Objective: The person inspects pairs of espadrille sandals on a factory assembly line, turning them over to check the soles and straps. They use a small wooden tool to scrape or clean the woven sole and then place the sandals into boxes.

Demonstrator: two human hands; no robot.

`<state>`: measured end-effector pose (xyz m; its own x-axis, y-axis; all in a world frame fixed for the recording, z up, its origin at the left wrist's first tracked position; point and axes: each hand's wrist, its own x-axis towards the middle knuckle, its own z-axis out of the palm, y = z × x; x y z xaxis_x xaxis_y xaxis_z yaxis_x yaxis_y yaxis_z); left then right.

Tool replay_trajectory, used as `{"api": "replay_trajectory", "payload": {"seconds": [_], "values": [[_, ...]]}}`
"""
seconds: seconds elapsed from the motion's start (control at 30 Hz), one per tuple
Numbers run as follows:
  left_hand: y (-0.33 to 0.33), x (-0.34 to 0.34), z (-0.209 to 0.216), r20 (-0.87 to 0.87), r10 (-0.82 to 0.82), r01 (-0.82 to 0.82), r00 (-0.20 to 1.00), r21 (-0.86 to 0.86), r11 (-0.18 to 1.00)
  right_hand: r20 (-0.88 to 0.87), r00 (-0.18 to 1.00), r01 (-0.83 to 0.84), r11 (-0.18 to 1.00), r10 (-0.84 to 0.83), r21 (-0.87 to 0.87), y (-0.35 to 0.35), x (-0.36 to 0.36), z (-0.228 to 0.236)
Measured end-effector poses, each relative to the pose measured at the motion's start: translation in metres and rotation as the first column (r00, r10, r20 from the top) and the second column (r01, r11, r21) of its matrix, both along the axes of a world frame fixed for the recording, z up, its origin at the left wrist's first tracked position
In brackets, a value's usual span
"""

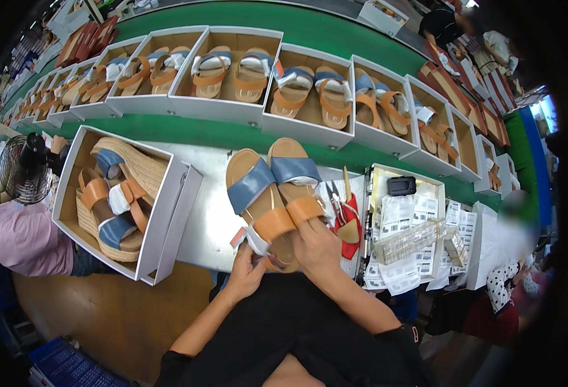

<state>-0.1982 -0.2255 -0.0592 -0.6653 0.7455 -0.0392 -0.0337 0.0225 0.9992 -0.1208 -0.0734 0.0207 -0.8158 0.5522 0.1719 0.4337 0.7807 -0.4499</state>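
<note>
Two sandals with blue toe straps and tan ankle straps are held side by side, toes pointing away from me. My left hand (245,269) is closed at the heel end of the left sandal (250,186), near white wrapping and a small red-and-white tag (239,237). Around the heel part of the right sandal (294,170) the fingers of my right hand (317,250) are closed, partly hidden by its tan strap. Left of them, an open white shoe box (174,187) holds a pair of similar sandals with woven wedge soles.
A metal worktop (208,235) lies beneath the sandals. Scissors (337,205) rest on a red pouch (351,244). Label sheets (393,216) and a black case (401,186) fill a tray at right. Boxes of sandals (226,108) line the green conveyor (232,132); a fan (29,169) and people flank me.
</note>
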Motion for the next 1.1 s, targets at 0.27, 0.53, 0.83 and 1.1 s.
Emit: {"api": "replay_trajectory", "payload": {"seconds": [0.27, 0.53, 0.83, 1.1], "values": [[0.044, -0.02, 0.052, -0.248, -0.104, 0.122, 0.963, 0.057, 0.991, -0.46, 0.803, -0.158, 0.611, -0.377, -0.776, 0.097, 0.079, 0.036], [0.068, -0.038, -0.032, -0.717, -0.304, -0.073, 0.628, -0.443, 0.894, -0.782, 0.264, -0.8, 0.325, -0.565, -0.505, 0.164, 0.151, -0.037], [0.068, -0.035, -0.025, -0.771, -0.307, -0.146, 0.558, -0.456, 0.878, -0.855, -0.077, -0.426, 0.792, -0.512, -0.436, 0.266, 0.261, 0.002], [0.079, -0.032, -0.015, -0.775, -0.379, -0.163, 0.505, -0.517, 0.84, -0.532, 0.463, 0.886, 0.394, -0.709, 0.246, 0.466, 0.276, 0.082]]}}
